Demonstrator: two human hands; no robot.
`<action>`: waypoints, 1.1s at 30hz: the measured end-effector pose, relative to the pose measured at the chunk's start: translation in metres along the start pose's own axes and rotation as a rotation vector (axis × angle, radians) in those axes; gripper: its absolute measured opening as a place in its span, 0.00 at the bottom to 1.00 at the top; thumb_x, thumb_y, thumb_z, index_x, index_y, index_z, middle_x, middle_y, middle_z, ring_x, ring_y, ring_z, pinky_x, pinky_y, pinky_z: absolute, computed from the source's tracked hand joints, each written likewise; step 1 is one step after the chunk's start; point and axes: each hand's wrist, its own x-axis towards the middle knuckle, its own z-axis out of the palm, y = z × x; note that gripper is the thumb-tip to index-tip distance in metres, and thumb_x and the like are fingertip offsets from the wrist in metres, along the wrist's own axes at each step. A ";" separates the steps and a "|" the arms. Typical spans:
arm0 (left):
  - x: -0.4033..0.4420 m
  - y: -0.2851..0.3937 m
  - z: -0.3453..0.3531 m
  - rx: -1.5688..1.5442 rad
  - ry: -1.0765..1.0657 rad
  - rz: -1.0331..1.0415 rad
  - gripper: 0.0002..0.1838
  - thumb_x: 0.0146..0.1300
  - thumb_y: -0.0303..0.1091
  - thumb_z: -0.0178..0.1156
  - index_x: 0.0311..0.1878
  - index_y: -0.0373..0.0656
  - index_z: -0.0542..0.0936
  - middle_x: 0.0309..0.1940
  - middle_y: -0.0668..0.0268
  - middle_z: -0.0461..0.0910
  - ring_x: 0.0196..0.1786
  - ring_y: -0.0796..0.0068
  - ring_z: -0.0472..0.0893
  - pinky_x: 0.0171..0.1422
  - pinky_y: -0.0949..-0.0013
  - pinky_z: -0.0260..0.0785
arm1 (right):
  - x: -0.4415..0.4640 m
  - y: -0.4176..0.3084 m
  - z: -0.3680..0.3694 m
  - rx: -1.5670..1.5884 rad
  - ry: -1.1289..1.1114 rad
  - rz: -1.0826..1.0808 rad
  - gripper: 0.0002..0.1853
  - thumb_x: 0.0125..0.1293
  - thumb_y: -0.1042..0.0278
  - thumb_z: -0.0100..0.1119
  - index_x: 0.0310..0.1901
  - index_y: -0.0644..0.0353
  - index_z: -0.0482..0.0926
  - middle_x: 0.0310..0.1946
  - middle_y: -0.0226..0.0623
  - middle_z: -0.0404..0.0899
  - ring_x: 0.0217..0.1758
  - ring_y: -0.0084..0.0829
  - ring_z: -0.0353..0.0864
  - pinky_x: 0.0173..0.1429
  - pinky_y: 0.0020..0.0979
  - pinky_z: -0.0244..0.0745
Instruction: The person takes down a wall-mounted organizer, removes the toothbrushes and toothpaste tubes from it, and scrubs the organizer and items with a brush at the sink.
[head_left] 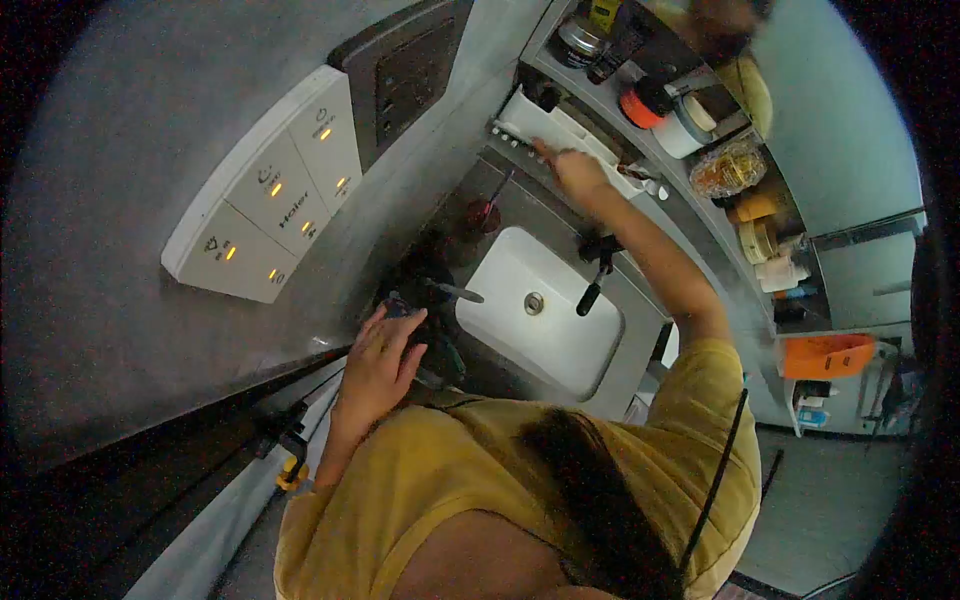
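Right hand at the white holder, left hand low beside the sink

The right hand [580, 175] is stretched far forward, over the corner of the grey counter [645, 350], and its fingertips are at the front edge of a white holder [530, 118]. This holder lies along the wall below the shelf, and a row of small pale knobs [515, 142] runs at its front. The fingers are bent there, but I cannot tell whether they grasp something.

The left hand [378, 365] is nearer to the body, its fingers half bent and spread above a dark object [398, 307] (too dim to name); whether they grip it, I cannot tell.

Between the two hands is a white sink [600, 345] with a round drain [534, 302] and a black tap [592, 292]. A reddish cup [482, 216] stands near the far left corner of the sink.
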 end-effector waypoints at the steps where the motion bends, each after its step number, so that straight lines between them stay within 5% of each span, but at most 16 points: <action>1: 0.000 0.001 0.000 -0.004 -0.005 -0.003 0.20 0.59 0.31 0.54 0.56 0.43 0.68 0.43 0.57 0.75 0.48 0.60 0.74 0.64 0.56 0.56 | 0.005 0.008 0.004 0.098 -0.047 0.063 0.33 0.56 0.75 0.46 0.64 0.42 0.56 0.27 0.45 0.76 0.31 0.44 0.78 0.38 0.42 0.73; 9: 0.006 -0.003 0.001 0.079 -0.003 -0.010 0.21 0.59 0.32 0.53 0.57 0.43 0.67 0.44 0.57 0.75 0.47 0.60 0.74 0.64 0.56 0.56 | 0.001 0.011 0.006 0.089 0.000 0.095 0.38 0.52 0.75 0.48 0.67 0.44 0.49 0.25 0.43 0.76 0.31 0.42 0.78 0.34 0.40 0.74; 12: 0.013 0.000 -0.001 0.075 -0.026 -0.014 0.21 0.59 0.32 0.54 0.56 0.44 0.67 0.43 0.57 0.75 0.48 0.60 0.74 0.64 0.56 0.56 | 0.006 0.003 0.018 -0.090 0.026 -0.073 0.38 0.52 0.75 0.48 0.66 0.46 0.50 0.23 0.41 0.75 0.30 0.39 0.78 0.31 0.38 0.74; 17: 0.021 -0.004 0.007 0.043 -0.063 0.032 0.20 0.59 0.30 0.54 0.56 0.43 0.67 0.44 0.57 0.75 0.47 0.60 0.75 0.63 0.56 0.57 | 0.013 0.017 -0.007 0.117 -0.132 0.050 0.37 0.51 0.78 0.47 0.65 0.48 0.52 0.27 0.45 0.76 0.30 0.44 0.77 0.33 0.41 0.74; 20: 0.024 0.003 0.001 0.012 -0.013 0.046 0.21 0.58 0.30 0.55 0.56 0.42 0.67 0.43 0.57 0.75 0.47 0.60 0.75 0.63 0.55 0.57 | -0.013 -0.004 -0.009 0.021 -0.057 -0.066 0.34 0.53 0.77 0.48 0.64 0.53 0.54 0.26 0.43 0.76 0.30 0.45 0.77 0.35 0.42 0.74; 27: 0.018 -0.002 0.004 0.059 -0.047 0.024 0.22 0.58 0.30 0.55 0.56 0.43 0.67 0.41 0.56 0.75 0.46 0.59 0.75 0.63 0.54 0.56 | 0.015 0.000 -0.012 0.123 -0.128 0.110 0.32 0.54 0.77 0.47 0.63 0.50 0.57 0.28 0.47 0.76 0.32 0.45 0.79 0.34 0.41 0.75; 33: 0.014 -0.001 0.004 0.079 -0.029 -0.005 0.22 0.59 0.31 0.54 0.58 0.43 0.66 0.41 0.55 0.75 0.46 0.59 0.74 0.64 0.56 0.56 | -0.004 0.014 -0.012 -0.081 -0.145 -0.056 0.35 0.53 0.79 0.46 0.65 0.49 0.53 0.31 0.49 0.77 0.33 0.46 0.79 0.35 0.43 0.75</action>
